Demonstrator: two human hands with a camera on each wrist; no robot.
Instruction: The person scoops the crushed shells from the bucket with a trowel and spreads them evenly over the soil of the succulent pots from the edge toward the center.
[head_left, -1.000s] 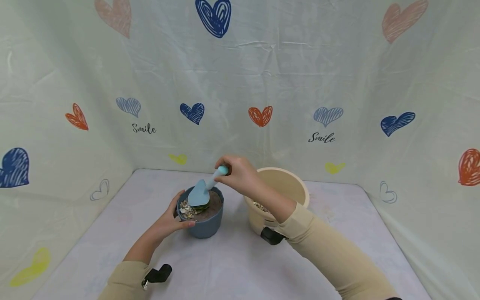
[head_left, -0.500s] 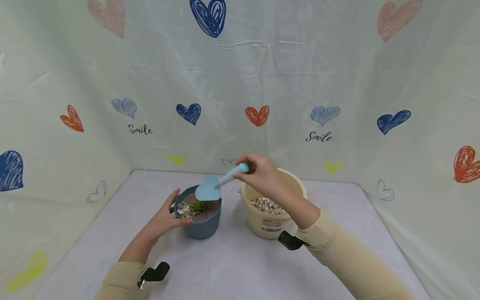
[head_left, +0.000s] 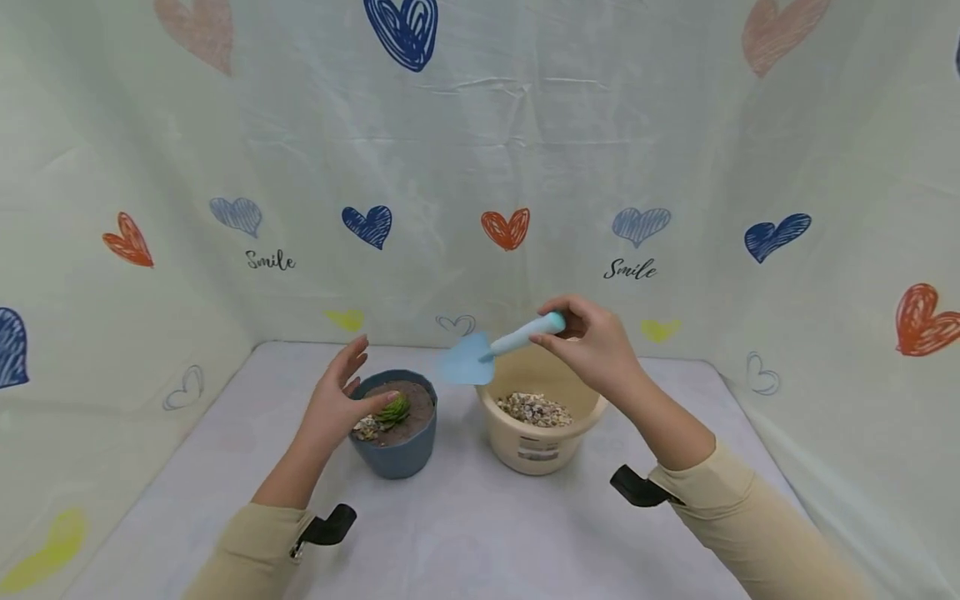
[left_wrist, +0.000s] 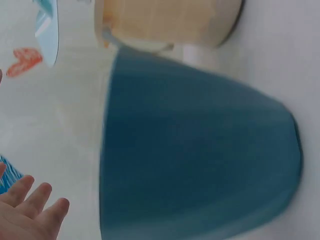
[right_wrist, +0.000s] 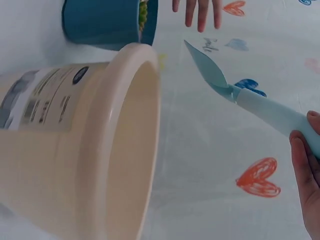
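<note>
My right hand (head_left: 596,350) pinches the handle of a light blue trowel (head_left: 517,337) above the cream bucket (head_left: 517,454). The trowel's flat blade (head_left: 467,363) points left, in the air between the two containers. A layer of small mixed pebbles (head_left: 534,409) lies inside the bucket. To the left stands a blue flowerpot (head_left: 397,460) holding soil, a green succulent (head_left: 394,408) and pebbles along its left side. My left hand (head_left: 330,410) hovers over that pot's left rim, fingers spread and holding nothing. In the left wrist view its fingers (left_wrist: 37,200) are apart from the pot.
A white cloth (head_left: 465,533) covers the table, its back edge just behind the containers. Hanging sheets printed with hearts (head_left: 506,229) enclose the back and sides. Black wrist cameras (head_left: 641,486) are strapped to both sleeves.
The right hand has moved the trowel rightward from over the flowerpot toward the bucket. My left hand has let go of the flowerpot's rim and lifted slightly.
</note>
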